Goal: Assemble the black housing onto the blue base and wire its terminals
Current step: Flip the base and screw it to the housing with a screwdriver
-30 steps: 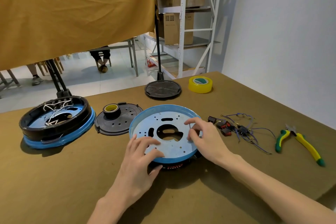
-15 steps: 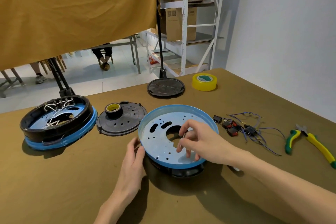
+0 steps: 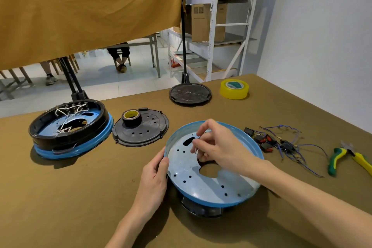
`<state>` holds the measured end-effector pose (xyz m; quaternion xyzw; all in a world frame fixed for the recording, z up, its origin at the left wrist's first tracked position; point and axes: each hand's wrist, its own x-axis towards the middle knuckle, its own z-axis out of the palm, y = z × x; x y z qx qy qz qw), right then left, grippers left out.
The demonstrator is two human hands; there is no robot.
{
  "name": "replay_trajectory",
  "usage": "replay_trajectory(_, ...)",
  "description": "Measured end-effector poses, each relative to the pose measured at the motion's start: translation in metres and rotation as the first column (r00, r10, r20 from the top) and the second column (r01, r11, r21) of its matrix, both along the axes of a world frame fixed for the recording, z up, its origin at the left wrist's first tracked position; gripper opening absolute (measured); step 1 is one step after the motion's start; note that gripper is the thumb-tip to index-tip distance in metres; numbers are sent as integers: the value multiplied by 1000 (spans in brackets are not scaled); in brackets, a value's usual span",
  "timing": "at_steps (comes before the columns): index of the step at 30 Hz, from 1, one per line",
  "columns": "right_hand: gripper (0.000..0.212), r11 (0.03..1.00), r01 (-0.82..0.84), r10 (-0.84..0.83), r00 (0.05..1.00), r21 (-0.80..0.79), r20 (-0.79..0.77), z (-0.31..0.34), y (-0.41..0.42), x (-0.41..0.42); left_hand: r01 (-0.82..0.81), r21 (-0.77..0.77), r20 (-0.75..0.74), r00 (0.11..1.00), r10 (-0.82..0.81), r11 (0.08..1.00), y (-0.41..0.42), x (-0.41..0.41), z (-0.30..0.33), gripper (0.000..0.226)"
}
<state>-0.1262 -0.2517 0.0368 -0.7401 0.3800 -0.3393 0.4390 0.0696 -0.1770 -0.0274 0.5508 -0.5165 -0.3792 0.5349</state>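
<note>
The blue base [image 3: 201, 185], a round perforated metal pan with a blue rim, is tilted up near the table's front. The black housing [image 3: 201, 210] shows only as a dark edge under its near side. My left hand [image 3: 155, 177] grips the base's left rim. Over the pan's far half, my right hand [image 3: 219, 147] pinches a small thin metal part between thumb and fingers. A bundle of blue wires with terminals and small switches [image 3: 281, 145] lies to the right of the base.
A finished black-and-blue unit [image 3: 68, 129] stands at the left. A black cover plate [image 3: 145, 133] beside it carries a roll of black tape [image 3: 131, 118]. Green-yellow pliers [image 3: 350, 157] lie far right, with yellow tape [image 3: 234, 89] and a round stand foot [image 3: 190, 93] at the back.
The blue base has tipped up and shifted right. My left hand moved from the pan's inside to its left rim. My right hand rose over the pan, pinching the small part.
</note>
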Motion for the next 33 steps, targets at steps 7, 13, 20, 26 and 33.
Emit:
replay_trajectory(7, 11, 998, 61, -61, 993, 2, 98, 10, -13, -3, -113, -12, 16, 993, 113, 994, -1, 3, -6, 48)
replay_trajectory(13, 11, 977, -208, 209, 978, 41, -8, -8, 4, 19, -105, -29, -18, 994, 104, 994, 0, 6, -7, 47)
replay_trajectory(20, 7, 954, -299, 297, 953, -23, -61, -6, 3, 36, -94, -23, -36, 995, 93, 995, -1, 9, -8, 32)
replay_trajectory(26, 6, 949, -297, 289, 954, -105, -82, -9, 2, 34, -95, -18, -17, 995, 94, 995, -1, 9, -7, 32)
replay_trajectory(33, 7, 917, -317, 293, 947, -241, -132, -14, 5, 34, -101, -34, 0, 995, 101, 994, 0, 8, -6, 30)
